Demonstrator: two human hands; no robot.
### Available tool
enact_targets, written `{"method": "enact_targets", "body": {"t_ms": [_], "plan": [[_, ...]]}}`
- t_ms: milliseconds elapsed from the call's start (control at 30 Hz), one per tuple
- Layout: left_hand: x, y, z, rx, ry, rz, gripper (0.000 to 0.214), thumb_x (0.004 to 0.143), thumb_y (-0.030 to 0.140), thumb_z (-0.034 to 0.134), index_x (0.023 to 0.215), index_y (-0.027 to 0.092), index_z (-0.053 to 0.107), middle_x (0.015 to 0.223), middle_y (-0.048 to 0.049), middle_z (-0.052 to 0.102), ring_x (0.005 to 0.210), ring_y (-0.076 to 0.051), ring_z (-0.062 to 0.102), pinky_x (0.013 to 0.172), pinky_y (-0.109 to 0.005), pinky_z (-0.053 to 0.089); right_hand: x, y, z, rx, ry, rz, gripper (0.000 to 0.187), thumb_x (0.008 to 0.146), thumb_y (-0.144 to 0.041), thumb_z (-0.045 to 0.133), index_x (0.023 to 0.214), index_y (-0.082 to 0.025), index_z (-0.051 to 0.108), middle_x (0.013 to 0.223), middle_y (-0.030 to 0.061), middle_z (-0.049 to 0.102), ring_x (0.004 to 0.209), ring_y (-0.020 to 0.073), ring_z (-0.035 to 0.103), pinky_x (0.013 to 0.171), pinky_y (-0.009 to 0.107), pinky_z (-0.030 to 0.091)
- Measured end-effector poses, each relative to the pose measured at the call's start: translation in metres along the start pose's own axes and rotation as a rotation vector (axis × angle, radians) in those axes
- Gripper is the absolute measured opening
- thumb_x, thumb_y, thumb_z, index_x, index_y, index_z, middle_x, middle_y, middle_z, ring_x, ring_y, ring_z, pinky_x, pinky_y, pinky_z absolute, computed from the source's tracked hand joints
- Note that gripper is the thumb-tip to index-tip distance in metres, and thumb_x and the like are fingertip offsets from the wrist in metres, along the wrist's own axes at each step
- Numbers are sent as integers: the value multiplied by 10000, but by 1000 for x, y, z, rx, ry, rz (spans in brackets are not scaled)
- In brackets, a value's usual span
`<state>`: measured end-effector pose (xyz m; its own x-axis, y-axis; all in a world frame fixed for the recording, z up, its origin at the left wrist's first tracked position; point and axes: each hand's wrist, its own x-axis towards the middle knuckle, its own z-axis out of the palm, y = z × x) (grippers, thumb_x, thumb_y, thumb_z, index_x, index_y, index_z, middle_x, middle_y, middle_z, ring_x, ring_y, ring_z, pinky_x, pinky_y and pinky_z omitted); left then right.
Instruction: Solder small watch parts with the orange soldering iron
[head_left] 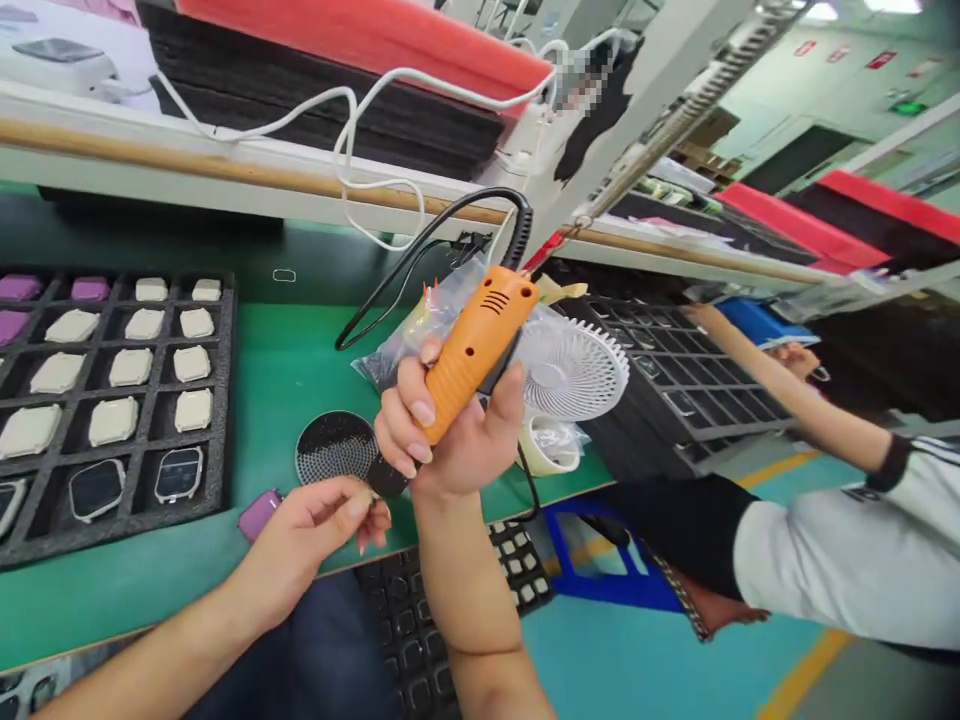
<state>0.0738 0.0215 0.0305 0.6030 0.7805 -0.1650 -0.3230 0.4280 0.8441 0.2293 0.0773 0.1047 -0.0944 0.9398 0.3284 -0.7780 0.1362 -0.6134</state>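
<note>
My right hand (450, 420) is wrapped round an orange electric screwdriver (480, 345), which is tilted with its black nose (388, 477) down and to the left. At the tip of that nose, my left hand (330, 525) has thumb and fingers pinched together; whatever they hold is too small to make out. A black round plate (334, 447) with rows of small dots or holes lies just beyond my left hand. Beside the left wrist is a purple watch case (259, 513), partly covered by the hand.
A black foam tray (229, 400) of beige, purple and clear watch-like pieces stands at left. A white fan (574, 370), a plastic bag (382, 355) and a cream cup (553, 445) sit beyond the screwdriver. A cable (431, 215) loops overhead. A co-worker's arm (802, 390) reaches in at right.
</note>
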Motion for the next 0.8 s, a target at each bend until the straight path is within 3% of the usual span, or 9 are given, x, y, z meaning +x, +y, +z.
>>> {"method": "enact_targets", "body": {"t_ms": [167, 233, 300, 367, 433, 500, 533, 700, 800], "plan": [[5, -13, 7, -51, -6, -12, 462, 988, 582, 672, 869, 137, 703, 804, -62, 672, 713, -141, 619, 688, -280, 498, -1, 3, -1, -8, -7, -8, 559, 984, -763, 371, 1108, -266, 596, 693, -103, 450, 383, 45, 274, 318, 153, 324], [-2, -15, 5, -21, 3, -15, 490, 1037, 601, 571, 928, 143, 705, 839, -77, 683, 702, -155, 629, 645, -291, 501, -3, 0, -2, -11, -7, -8, 541, 994, -732, 394, 1126, -256, 614, 701, -97, 467, 391, 45, 282, 318, 153, 341], [-15, -15, -2, 40, 61, 1, 409, 1070, 535, 546, 1062, 165, 720, 964, -92, 718, 792, -171, 660, 701, -309, 526, -8, -6, -3, -82, -33, -34, 534, 970, -728, 466, 1145, -252, 633, 717, -85, 495, 404, 52, 327, 320, 170, 376], [-31, -15, -15, 318, 184, 154, 238, 1073, 391, 591, 1170, 219, 723, 1109, -76, 728, 967, -183, 667, 874, -338, 531, -15, -11, -3, -227, -20, -100, 538, 931, -731, 542, 1152, -253, 653, 739, -68, 525, 425, 70, 400, 331, 204, 419], [-43, -16, -28, 822, 301, 391, 199, 1052, 223, 613, 1220, 242, 718, 1193, -59, 714, 1105, -199, 627, 1009, -374, 485, -24, -11, -2, -375, 74, -185, 516, 916, -712, 575, 1149, -261, 665, 760, -51, 546, 461, 92, 470, 364, 236, 462], [-46, -20, -35, 1310, 329, 568, 258, 1038, 126, 585, 1256, 208, 696, 1222, -75, 699, 1121, -229, 604, 992, -413, 485, -32, -7, -2, -484, 207, -261, 461, 916, -675, 591, 1131, -275, 671, 766, -42, 554, 501, 111, 517, 408, 257, 492], [-43, -22, -36, 1447, 319, 596, 280, 1024, 96, 585, 1271, 184, 682, 1240, -91, 691, 1110, -246, 597, 956, -428, 492, -36, -2, -2, -521, 253, -290, 442, 910, -665, 606, 1120, -282, 673, 768, -39, 560, 521, 119, 535, 427, 266, 503], [-19, -29, -27, 1581, 267, 583, 247, 980, 33, 579, 1162, 146, 701, 1113, -97, 702, 957, -276, 584, 765, -439, 484, -44, 19, -7, -578, 313, -339, 410, 884, -650, 691, 1126, -320, 663, 807, -45, 618, 573, 135, 600, 488, 295, 554], [-16, -27, -25, 1558, 236, 587, 254, 982, 15, 560, 1141, 150, 704, 1045, -75, 692, 937, -257, 585, 781, -429, 509, -46, 25, -8, -587, 304, -322, 452, 861, -682, 727, 1142, -334, 659, 823, -47, 676, 583, 157, 650, 519, 340, 599]]}}
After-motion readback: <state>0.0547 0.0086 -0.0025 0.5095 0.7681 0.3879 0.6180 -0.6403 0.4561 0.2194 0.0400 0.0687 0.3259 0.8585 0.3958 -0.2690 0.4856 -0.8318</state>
